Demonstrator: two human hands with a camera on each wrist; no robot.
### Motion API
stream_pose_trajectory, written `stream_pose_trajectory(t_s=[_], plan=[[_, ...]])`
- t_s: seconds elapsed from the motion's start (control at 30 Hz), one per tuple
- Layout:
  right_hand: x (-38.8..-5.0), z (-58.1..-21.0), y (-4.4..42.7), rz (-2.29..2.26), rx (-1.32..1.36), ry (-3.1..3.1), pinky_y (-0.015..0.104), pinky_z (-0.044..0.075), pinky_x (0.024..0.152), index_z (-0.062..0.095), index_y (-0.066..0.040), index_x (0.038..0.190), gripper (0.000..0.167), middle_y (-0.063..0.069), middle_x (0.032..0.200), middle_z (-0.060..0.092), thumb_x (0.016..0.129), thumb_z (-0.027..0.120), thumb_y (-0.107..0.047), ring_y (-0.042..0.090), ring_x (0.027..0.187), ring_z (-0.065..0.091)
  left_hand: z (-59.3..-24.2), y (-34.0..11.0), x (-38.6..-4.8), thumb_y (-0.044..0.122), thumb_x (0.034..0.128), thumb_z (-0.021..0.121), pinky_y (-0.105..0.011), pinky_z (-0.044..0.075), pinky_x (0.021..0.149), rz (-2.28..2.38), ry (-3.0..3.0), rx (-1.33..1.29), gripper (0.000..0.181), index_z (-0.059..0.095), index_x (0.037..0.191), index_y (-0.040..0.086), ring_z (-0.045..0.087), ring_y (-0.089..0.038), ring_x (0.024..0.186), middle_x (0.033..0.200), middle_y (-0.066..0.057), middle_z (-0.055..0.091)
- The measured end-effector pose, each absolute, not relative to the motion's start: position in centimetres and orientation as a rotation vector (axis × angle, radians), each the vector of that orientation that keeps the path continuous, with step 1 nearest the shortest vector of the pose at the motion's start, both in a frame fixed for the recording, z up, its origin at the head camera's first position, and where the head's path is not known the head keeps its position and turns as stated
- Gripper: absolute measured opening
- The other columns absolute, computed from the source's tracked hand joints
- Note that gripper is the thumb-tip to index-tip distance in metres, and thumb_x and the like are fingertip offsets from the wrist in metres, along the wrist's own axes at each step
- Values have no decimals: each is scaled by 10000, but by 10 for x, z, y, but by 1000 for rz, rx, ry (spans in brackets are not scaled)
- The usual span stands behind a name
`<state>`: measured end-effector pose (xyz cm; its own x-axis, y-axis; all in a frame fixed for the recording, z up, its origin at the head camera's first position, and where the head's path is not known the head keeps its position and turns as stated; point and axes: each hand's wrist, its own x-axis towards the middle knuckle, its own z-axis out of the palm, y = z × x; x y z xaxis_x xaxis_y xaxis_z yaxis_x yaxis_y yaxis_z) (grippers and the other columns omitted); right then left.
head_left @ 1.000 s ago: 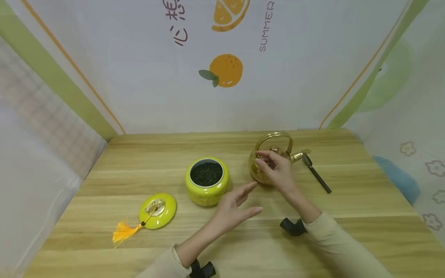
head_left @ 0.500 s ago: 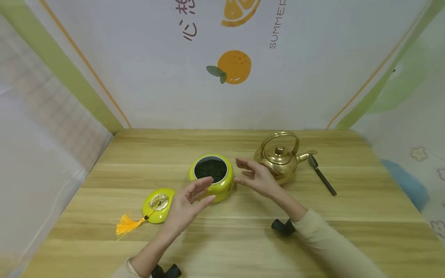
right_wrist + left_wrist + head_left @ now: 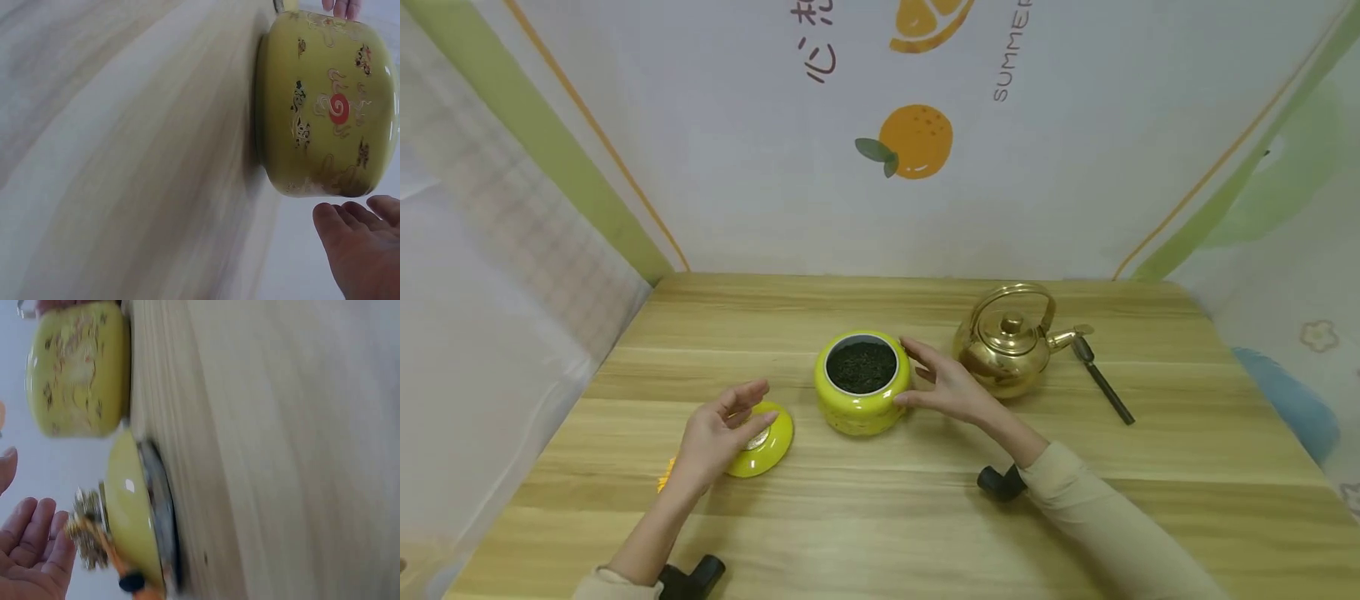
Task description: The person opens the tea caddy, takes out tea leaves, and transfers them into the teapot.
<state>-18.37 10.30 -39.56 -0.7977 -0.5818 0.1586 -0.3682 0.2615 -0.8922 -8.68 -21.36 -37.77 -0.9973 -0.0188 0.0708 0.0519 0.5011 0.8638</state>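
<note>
A yellow tea jar (image 3: 861,414) stands uncovered, dark loose tea leaves (image 3: 861,367) inside it. My right hand (image 3: 953,388) is at the jar's right side, thumb and fingers spread; in the right wrist view its fingertips (image 3: 331,215) sit just off the patterned wall. Over the yellow lid (image 3: 772,450) is my left hand (image 3: 707,442), fingers extended and holding nothing. The left wrist view shows the lid's gold knob (image 3: 90,528) close to those fingers, and an orange cord on it. The hand partly hides the lid and its orange tassel (image 3: 666,473) in the head view.
Behind my right hand stands a gold kettle (image 3: 1007,358), its spout pointing right. A dark slim stick with a wider head (image 3: 1105,383) lies by the spout. Black mounts (image 3: 1000,483) hang at both wrists. A white printed cloth (image 3: 775,192) rises behind the wooden table (image 3: 865,533).
My left hand has moved left, past the jar, to above the lid. The right hand has come away from the kettle and reached the jar's right side. The view has shifted slightly.
</note>
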Motion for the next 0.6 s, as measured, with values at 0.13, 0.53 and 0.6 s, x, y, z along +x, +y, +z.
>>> stream_pose_trajectory(t_s=[0.13, 0.53, 0.6], plan=[[-186, -396, 102, -1566, -905, 2304, 430, 330, 1096, 257, 68, 1444, 840, 225, 1514, 249, 781, 755, -60, 341, 1400, 242, -378, -223, -89, 239, 864, 689, -395, 468, 975, -1447, -2718, -13, 508, 538, 1281, -8, 548, -318, 1180, 1283, -179, 577], [-190, -399, 98, -1608, -939, 2263, 402, 355, 1082, 261, 86, 1435, 830, 244, 1499, 270, 770, 750, -7, 346, 1383, 281, -385, -235, -88, 171, 825, 727, -297, 550, 837, -1359, -2842, -39, 414, 614, 1171, -27, 618, -329, 1062, 1160, -194, 641], [-190, -400, 97, -1614, -937, 2251, 401, 357, 1081, 258, 84, 1437, 830, 243, 1501, 266, 774, 747, -10, 346, 1384, 278, -385, -235, -88, 165, 823, 729, -326, 550, 839, -1313, -2862, -53, 374, 637, 1138, -14, 623, -327, 1042, 1125, -180, 655]])
